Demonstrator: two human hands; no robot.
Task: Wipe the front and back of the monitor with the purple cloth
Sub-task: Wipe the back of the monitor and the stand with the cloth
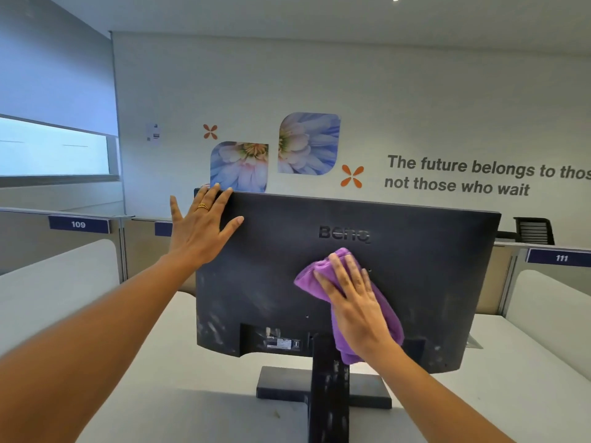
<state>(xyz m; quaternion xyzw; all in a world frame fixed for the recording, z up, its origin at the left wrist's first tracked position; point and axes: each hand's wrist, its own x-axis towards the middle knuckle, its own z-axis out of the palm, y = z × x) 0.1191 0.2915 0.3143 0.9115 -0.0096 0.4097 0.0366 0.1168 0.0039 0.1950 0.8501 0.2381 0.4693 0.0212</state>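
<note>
A dark monitor stands on its stand with its dusty back panel turned toward me; its screen side is hidden. My right hand lies flat with straight fingers on the purple cloth, pressing it against the middle of the back panel just below the logo. My left hand rests open on the monitor's top left corner, fingertips at the upper edge and thumb spread across the panel.
The monitor's stand base sits on a white desk. Low partitions with number plates 109 and 111 border the desk. A black chair stands behind the right partition, before a decorated wall.
</note>
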